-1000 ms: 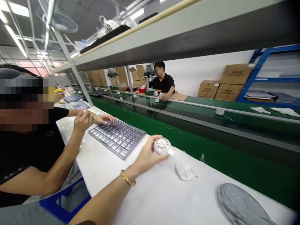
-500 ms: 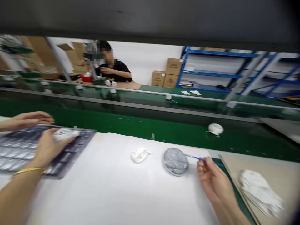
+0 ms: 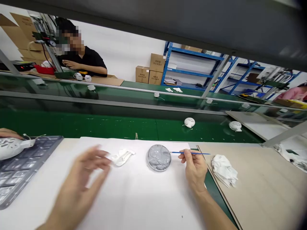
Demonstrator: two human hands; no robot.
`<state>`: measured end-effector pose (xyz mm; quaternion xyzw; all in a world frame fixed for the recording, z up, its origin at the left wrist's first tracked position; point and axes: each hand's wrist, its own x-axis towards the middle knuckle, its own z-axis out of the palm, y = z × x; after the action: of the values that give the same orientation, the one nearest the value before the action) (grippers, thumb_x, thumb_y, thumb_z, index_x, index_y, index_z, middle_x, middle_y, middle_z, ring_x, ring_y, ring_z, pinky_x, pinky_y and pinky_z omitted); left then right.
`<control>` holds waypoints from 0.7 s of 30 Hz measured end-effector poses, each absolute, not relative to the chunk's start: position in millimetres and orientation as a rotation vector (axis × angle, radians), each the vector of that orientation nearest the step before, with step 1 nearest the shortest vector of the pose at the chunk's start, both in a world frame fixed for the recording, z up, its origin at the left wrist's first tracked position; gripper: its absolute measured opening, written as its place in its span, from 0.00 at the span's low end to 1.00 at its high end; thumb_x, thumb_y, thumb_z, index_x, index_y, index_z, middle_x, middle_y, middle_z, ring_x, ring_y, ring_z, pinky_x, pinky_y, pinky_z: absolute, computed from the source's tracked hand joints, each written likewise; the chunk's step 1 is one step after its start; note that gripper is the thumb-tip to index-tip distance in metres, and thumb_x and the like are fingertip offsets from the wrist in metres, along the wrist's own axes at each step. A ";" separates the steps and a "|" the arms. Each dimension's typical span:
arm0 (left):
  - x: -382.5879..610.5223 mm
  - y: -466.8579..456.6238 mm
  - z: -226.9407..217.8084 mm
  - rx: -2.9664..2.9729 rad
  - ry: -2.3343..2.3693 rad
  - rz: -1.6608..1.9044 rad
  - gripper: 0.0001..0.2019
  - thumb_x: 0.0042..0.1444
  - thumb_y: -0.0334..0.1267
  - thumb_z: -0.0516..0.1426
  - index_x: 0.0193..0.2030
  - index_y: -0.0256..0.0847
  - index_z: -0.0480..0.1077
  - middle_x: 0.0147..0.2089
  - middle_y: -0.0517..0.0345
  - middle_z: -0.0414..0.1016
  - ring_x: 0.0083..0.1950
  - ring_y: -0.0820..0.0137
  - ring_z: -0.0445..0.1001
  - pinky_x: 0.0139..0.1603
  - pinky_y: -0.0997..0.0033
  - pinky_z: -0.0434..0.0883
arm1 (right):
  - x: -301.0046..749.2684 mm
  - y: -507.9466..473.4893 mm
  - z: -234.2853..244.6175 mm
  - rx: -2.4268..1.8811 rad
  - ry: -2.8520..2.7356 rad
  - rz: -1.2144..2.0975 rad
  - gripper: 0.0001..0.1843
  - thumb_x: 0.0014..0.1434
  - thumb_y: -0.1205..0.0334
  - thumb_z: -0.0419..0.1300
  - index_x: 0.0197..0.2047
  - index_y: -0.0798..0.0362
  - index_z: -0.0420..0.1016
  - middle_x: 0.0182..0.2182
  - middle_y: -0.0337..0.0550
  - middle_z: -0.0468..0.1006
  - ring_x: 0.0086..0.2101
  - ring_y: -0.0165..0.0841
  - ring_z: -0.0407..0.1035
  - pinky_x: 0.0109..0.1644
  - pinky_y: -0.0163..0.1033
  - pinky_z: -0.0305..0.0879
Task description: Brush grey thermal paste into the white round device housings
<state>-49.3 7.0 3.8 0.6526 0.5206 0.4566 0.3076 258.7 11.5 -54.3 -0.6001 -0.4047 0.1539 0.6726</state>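
Observation:
My right hand [image 3: 195,167] pinches a thin blue-handled brush [image 3: 177,152]. The brush's tip touches the grey paste [image 3: 159,156] in a round shallow dish. My left hand [image 3: 82,179], smeared by motion, hangs over the white sheet [image 3: 124,198] with its fingers apart and nothing visible in them. Just beyond its fingertips lies a crumpled white tissue [image 3: 122,157]. At the left edge, a white rounded part [image 3: 11,147] with cut-outs and a thin wire is over a dark plastic tray [image 3: 31,166]. Another person's hand [image 3: 9,133] is partly visible behind that part.
A crumpled white cloth [image 3: 224,170] lies on a beige board [image 3: 259,179] at right. White round parts [image 3: 189,122] sit on the green conveyor belt [image 3: 120,126]. Beyond the rails, a person in black [image 3: 88,60] works at a bench. A dark overhead panel [image 3: 168,22] spans the top.
My left hand has come off the white part at the tray and moved right over the sheet. My right hand still holds the brush at the paste. The view has turned rightward.

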 end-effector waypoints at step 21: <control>23.1 -22.6 -31.4 1.540 0.791 0.144 0.12 0.58 0.39 0.50 0.48 0.41 0.64 0.32 0.63 0.63 0.26 0.77 0.63 0.29 0.77 0.63 | 257.7 10.8 -50.5 -1.391 -0.798 0.474 0.20 0.51 0.45 0.62 0.31 0.56 0.71 0.22 0.43 0.75 0.23 0.32 0.69 0.28 0.37 0.64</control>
<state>23.1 -22.6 -31.4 0.6767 0.3478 0.0631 0.6459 257.7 10.8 -50.5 -0.6171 -0.3541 0.2104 0.6705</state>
